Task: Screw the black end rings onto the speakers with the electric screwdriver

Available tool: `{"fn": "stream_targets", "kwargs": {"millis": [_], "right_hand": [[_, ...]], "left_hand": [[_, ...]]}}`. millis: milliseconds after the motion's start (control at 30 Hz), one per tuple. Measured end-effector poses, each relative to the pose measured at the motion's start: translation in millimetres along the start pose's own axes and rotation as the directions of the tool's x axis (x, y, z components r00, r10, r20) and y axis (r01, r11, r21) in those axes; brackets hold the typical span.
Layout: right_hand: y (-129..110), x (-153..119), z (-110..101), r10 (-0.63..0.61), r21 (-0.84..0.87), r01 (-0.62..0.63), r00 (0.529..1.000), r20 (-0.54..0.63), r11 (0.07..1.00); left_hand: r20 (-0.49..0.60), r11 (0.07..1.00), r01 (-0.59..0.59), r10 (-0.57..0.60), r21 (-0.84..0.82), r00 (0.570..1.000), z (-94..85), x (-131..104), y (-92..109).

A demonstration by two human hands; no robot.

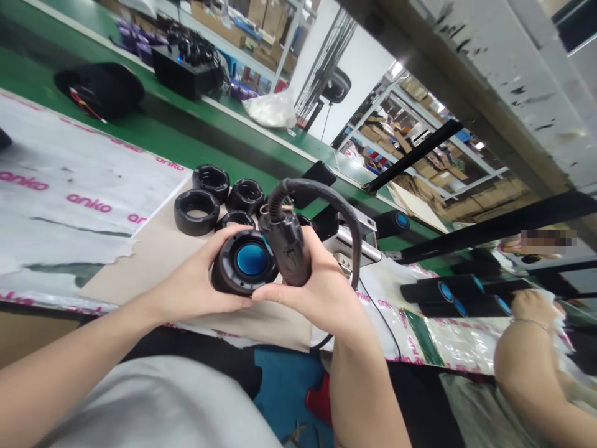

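My left hand [191, 283] is wrapped round a black cylindrical part [228, 267] with a shiny blue disc facing up. Against its right side, my right hand [324, 286] grips a black handheld tool [289, 249]; a thick ribbed cable [352, 218] loops from the tool's top. My right thumb reaches across to the lower edge of the cylindrical part. Just behind my hands, several black rings [198, 211] stand on a brown cardboard sheet [149, 255]. The tool's working end is hidden.
A silver box [357, 242] sits right of the tool. Farther right lie several black cylinders [426, 292] with blue ends, beside another person's hand [534, 308]. A black round part [105, 90] with wires rests on the green belt [186, 130] behind.
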State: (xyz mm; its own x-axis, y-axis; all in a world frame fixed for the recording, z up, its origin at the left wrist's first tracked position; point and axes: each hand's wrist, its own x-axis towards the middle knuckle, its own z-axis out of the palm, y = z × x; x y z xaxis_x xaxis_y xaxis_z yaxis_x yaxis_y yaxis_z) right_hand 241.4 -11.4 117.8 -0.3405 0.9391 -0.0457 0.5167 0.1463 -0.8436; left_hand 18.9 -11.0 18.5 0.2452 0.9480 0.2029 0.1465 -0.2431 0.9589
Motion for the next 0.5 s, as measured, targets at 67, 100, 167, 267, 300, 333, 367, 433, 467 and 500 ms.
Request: {"fn": "stream_targets", "kwargs": {"millis": [67,100,167,267,300,333,367,433,467,500], "right_hand": [[-3,1,-3,0.013,-0.034,-0.013,1.000,0.017,0.999],[-4,2,-5,0.022,-0.054,-0.021,0.999,0.028,0.998],[-8,5,-9,0.046,-0.097,-0.040,0.997,0.057,0.994],[-11,9,-12,0.071,-0.149,-0.058,0.994,0.081,0.987],[-12,10,-12,0.073,-0.155,-0.060,0.994,0.081,0.986],[-12,11,-12,0.074,-0.153,-0.062,0.994,0.077,0.986],[-11,12,-11,0.073,-0.145,-0.062,0.995,0.073,0.988],[-7,10,-8,0.060,-0.098,-0.053,0.996,0.070,0.994],[-4,8,-8,0.060,-0.048,-0.057,0.996,0.063,0.997],[0,5,-9,0.067,0.022,-0.068,0.997,0.041,0.997]], "left_hand": [[0.012,1.000,-0.020,0.020,-0.001,1.000,-1.6,0,-2],[0.021,1.000,-0.031,0.031,0.000,0.999,-2.5,-1,-3],[0.041,0.999,-0.041,0.041,0.007,0.998,-4.1,-2,-6],[0.048,0.999,-0.034,0.034,-0.001,0.998,-5.3,-2,-10],[0.028,0.999,-0.044,0.045,-0.029,0.999,-5.3,-1,-10],[-0.002,0.996,-0.064,0.064,-0.066,0.998,-5.0,0,-9],[-0.031,0.992,-0.084,0.081,-0.093,0.996,-4.7,1,-8],[-0.057,0.991,-0.100,0.095,-0.087,0.994,-3.6,4,-3],[-0.055,0.995,-0.090,0.087,-0.052,0.995,-2.9,5,0],[-0.051,0.997,-0.077,0.076,-0.005,0.996,-2.1,5,3]]}}
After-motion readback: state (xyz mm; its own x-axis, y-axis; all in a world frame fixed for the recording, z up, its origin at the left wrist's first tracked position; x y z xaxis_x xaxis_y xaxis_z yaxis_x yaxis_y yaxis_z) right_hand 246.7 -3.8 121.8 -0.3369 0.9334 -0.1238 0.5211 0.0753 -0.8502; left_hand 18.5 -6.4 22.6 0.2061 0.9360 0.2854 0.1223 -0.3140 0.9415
